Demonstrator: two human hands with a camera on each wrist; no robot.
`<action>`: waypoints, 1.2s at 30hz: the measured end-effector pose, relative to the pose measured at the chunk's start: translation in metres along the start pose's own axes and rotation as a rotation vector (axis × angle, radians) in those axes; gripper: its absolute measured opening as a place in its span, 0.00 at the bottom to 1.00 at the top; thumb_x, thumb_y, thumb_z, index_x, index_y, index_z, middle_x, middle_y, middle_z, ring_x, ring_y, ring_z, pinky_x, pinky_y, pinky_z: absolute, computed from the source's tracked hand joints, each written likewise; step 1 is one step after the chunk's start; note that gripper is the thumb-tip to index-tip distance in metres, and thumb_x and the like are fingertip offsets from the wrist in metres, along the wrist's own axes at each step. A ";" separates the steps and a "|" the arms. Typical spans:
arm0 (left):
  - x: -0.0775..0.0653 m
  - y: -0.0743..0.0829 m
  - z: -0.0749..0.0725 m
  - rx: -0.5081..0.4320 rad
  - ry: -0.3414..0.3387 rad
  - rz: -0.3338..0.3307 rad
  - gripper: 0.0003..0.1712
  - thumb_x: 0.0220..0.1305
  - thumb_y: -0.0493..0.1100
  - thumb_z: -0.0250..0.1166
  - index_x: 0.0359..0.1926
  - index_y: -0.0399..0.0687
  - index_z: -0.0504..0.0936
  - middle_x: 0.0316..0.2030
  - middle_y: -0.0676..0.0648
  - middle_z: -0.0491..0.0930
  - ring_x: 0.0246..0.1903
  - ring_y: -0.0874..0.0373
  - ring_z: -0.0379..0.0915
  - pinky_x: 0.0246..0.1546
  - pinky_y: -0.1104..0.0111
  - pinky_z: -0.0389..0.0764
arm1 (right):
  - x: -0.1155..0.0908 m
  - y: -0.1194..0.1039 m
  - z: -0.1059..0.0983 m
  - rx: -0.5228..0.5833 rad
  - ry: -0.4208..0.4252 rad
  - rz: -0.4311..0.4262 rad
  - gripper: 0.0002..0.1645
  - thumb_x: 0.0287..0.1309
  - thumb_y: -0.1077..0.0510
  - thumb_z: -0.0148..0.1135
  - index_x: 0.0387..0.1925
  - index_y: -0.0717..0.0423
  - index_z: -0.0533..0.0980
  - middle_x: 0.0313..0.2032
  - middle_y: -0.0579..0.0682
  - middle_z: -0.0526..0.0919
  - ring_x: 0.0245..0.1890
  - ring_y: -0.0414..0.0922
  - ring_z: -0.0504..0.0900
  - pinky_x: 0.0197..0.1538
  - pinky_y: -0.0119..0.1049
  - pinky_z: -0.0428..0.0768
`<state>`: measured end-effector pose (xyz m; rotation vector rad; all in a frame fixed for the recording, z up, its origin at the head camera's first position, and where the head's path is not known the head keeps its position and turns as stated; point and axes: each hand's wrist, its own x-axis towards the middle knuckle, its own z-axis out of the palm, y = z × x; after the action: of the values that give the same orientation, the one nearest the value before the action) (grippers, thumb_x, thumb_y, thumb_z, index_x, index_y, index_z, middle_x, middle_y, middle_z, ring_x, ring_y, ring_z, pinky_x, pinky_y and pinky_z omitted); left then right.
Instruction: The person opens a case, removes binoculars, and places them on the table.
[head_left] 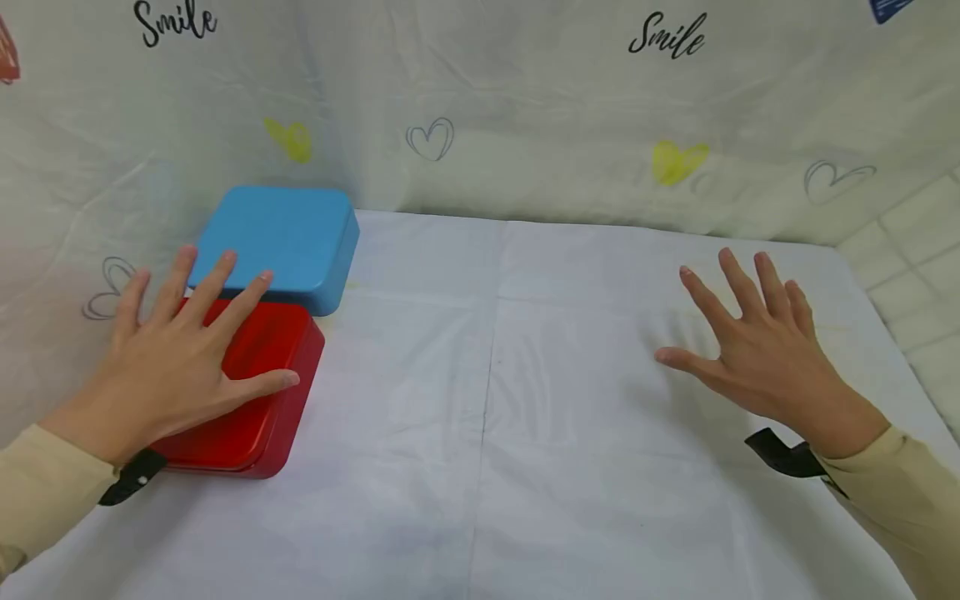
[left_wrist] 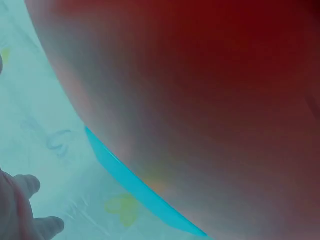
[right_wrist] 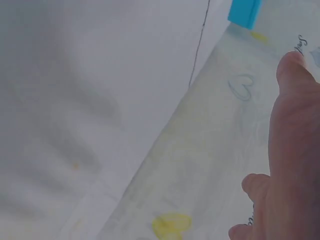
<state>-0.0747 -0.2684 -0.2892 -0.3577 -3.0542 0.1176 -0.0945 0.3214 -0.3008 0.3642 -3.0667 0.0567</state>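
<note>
My left hand [head_left: 176,354] is spread with straight fingers over a red box [head_left: 258,425] at the left of the table; whether the palm touches its lid cannot be told. Behind the red box lies a blue box [head_left: 281,237], and the left fingertips reach across its near edge in the head view. The red box [left_wrist: 225,60] fills much of the left wrist view, blurred and close, with a strip of the blue box [left_wrist: 135,185] past it. On the other side, my right hand [head_left: 765,358] hovers above the white cloth, fingers apart, holding nothing.
A white cloth [head_left: 562,500] with a crease down its middle covers the table. Behind and to the left hangs a pale sheet [head_left: 525,100] printed with hearts and "Smile". White tiles [head_left: 922,275] show past the table's right edge.
</note>
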 end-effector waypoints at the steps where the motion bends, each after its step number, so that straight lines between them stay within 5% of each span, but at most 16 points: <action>1: 0.000 -0.002 0.001 0.005 -0.001 -0.001 0.65 0.56 0.82 0.60 0.84 0.63 0.42 0.83 0.36 0.43 0.83 0.32 0.23 0.75 0.28 0.31 | 0.001 -0.003 0.001 0.003 0.000 -0.003 0.61 0.61 0.25 0.62 0.83 0.36 0.43 0.84 0.60 0.33 0.83 0.67 0.25 0.75 0.78 0.39; 17: -0.004 -0.036 0.010 0.005 -0.015 -0.069 0.64 0.59 0.78 0.59 0.84 0.57 0.40 0.82 0.31 0.36 0.81 0.27 0.22 0.73 0.26 0.32 | 0.021 -0.044 0.013 0.086 0.008 -0.070 0.59 0.63 0.26 0.61 0.84 0.36 0.43 0.84 0.59 0.34 0.83 0.66 0.29 0.74 0.77 0.43; 26: -0.008 -0.048 0.019 0.017 0.004 -0.031 0.64 0.59 0.75 0.63 0.84 0.56 0.42 0.81 0.29 0.42 0.81 0.26 0.28 0.69 0.30 0.50 | 0.031 -0.073 0.023 0.159 -0.026 -0.114 0.58 0.62 0.28 0.63 0.83 0.35 0.45 0.84 0.58 0.38 0.84 0.65 0.35 0.75 0.74 0.45; 36: -0.016 -0.065 0.028 0.048 -0.004 -0.072 0.65 0.58 0.74 0.64 0.84 0.55 0.40 0.80 0.28 0.44 0.81 0.27 0.26 0.68 0.30 0.52 | 0.038 -0.102 0.031 0.216 -0.026 -0.183 0.58 0.62 0.29 0.64 0.83 0.33 0.45 0.84 0.56 0.40 0.84 0.64 0.37 0.77 0.71 0.46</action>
<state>-0.0756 -0.3374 -0.3121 -0.2444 -3.0578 0.1880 -0.1091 0.2122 -0.3267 0.6591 -3.0432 0.3800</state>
